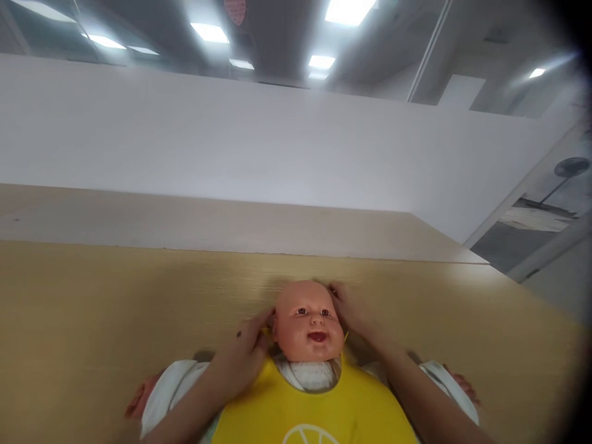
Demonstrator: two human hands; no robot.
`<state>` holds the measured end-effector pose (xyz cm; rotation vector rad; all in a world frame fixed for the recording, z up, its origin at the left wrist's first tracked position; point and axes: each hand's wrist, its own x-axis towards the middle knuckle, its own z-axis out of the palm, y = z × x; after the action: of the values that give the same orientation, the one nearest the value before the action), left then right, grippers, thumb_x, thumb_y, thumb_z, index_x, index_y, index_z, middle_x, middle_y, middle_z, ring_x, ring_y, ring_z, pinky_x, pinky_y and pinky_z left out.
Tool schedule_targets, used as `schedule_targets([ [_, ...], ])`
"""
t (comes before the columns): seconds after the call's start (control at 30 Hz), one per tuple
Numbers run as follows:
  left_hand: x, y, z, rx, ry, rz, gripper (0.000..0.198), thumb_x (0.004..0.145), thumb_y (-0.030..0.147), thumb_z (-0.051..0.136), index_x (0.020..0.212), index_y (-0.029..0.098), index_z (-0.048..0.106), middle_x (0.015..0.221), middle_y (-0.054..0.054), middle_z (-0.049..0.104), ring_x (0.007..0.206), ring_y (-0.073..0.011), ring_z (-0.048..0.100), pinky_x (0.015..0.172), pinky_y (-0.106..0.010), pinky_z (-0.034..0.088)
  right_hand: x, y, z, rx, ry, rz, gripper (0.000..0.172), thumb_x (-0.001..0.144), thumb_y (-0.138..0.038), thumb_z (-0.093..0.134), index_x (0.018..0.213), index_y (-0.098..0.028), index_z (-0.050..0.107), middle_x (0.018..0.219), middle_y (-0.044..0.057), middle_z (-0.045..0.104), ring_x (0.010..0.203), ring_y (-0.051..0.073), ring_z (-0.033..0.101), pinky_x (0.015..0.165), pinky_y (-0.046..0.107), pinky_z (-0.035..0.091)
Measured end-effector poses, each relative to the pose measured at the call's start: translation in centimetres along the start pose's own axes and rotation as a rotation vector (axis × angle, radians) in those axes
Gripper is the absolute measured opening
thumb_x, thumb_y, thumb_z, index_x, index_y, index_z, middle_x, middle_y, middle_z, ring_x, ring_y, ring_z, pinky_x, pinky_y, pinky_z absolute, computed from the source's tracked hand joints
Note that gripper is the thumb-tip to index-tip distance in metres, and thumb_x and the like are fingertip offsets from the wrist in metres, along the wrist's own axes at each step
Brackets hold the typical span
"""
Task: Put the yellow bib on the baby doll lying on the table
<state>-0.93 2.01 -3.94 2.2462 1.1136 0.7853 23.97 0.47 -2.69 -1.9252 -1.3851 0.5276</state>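
A baby doll (305,296) lies on its back on the table, dressed in white with its arms spread to both sides. A yellow silicone bib (319,407) with a white citrus-slice print covers its chest, and its neck band rises at both sides of the neck. My left hand (252,345) is closed at the side of the doll's head, with a bit of the yellow band at its fingers. On the other side, my right hand (351,308) curls its fingers against the head; the head and hand hide what they grip.
The wooden tabletop (115,302) extends to both sides. Behind it stand a pale ledge (208,222) and a white partition (231,135) with glass above. At the far right, a fan (571,167) shows beyond an opening.
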Motion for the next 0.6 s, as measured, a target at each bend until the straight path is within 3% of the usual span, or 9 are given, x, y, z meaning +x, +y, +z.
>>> schedule_targets([
  [0.1, 0.1, -0.4, -0.9, -0.045, 0.008, -0.046, 0.044, 0.084, 0.017, 0.04, 0.127, 0.021, 0.05, 0.119, -0.007, 0.062, 0.104, -0.0206, 0.061, 0.086, -0.036, 0.051, 0.3, 0.1, -0.8, -0.077, 0.027, -0.016, 0.026, 0.082, -0.032, 0.047, 0.062, -0.016, 0.051, 0.061, 0.002, 0.055, 0.056, 0.013, 0.044, 0.054, 0.024, 0.024],
  [0.17, 0.2, -0.2, -1.6, -0.086, 0.062, -0.007, 0.044, 0.088, 0.022, 0.041, 0.132, 0.021, 0.044, 0.124, -0.009, 0.059, 0.102, -0.019, 0.061, 0.083, -0.032, 0.052, 0.2, -0.3, -1.6, -0.018, 0.126, -0.042, 0.032, 0.08, -0.046, 0.053, 0.068, -0.016, 0.053, 0.063, 0.002, 0.055, 0.058, 0.013, 0.046, 0.055, 0.025, 0.028],
  [0.27, 0.3, 0.5, -2.3, -0.009, 0.15, 0.164, 0.041, 0.088, 0.023, 0.047, 0.129, 0.023, 0.045, 0.117, -0.007, 0.063, 0.094, -0.0169, 0.064, 0.078, -0.027, 0.053, -0.4, -1.4, -2.8, 0.205, 0.31, -0.08, 0.037, 0.074, -0.053, 0.06, 0.076, -0.016, 0.054, 0.066, 0.001, 0.052, 0.061, 0.013, 0.047, 0.057, 0.024, 0.035],
  [0.33, 0.2, 1.1, -2.5, 0.111, 0.217, 0.329, 0.04, 0.087, 0.018, 0.05, 0.126, 0.025, 0.048, 0.11, -0.004, 0.067, 0.089, -0.0158, 0.066, 0.076, -0.025, 0.052, -1.2, -2.2, -3.4, 0.357, 0.348, -0.123, 0.035, 0.075, -0.05, 0.061, 0.078, -0.016, 0.054, 0.066, 0.0, 0.051, 0.061, 0.012, 0.047, 0.057, 0.023, 0.037],
  [0.4, 0.1, 1.9, -2.4, 0.172, 0.261, 0.477, 0.043, 0.086, 0.012, 0.051, 0.126, 0.027, 0.047, 0.104, -0.002, 0.069, 0.087, -0.0146, 0.067, 0.075, -0.023, 0.052, -2.2, -3.0, -3.9, 0.472, 0.308, -0.194, 0.03, 0.076, -0.046, 0.061, 0.082, -0.016, 0.056, 0.067, 0.0, 0.052, 0.06, 0.012, 0.048, 0.056, 0.023, 0.039],
  [0.47, -0.1, 2.7, -2.2, 0.154, 0.272, 0.572, 0.047, 0.085, 0.009, 0.049, 0.128, 0.028, 0.044, 0.099, -0.001, 0.071, 0.084, -0.0138, 0.067, 0.074, -0.022, 0.051, -3.5, -3.9, -4.1, 0.513, 0.171, -0.334, 0.026, 0.077, -0.04, 0.063, 0.091, -0.018, 0.058, 0.075, 0.002, 0.057, 0.066, 0.013, 0.053, 0.059, 0.023, 0.043],
  [0.6, -0.5, 3.5, -2.3, 0.101, 0.275, 0.621, 0.049, 0.084, 0.01, 0.053, 0.128, 0.027, 0.042, 0.094, -0.002, 0.071, 0.081, -0.0144, 0.067, 0.073, -0.023, 0.051, -6.3, -5.9, -3.4, 0.334, -0.118, -0.727, 0.033, 0.074, -0.025, 0.069, 0.105, -0.023, 0.059, 0.102, 0.005, 0.061, 0.096, 0.018, 0.057, 0.082, 0.027, 0.047],
])
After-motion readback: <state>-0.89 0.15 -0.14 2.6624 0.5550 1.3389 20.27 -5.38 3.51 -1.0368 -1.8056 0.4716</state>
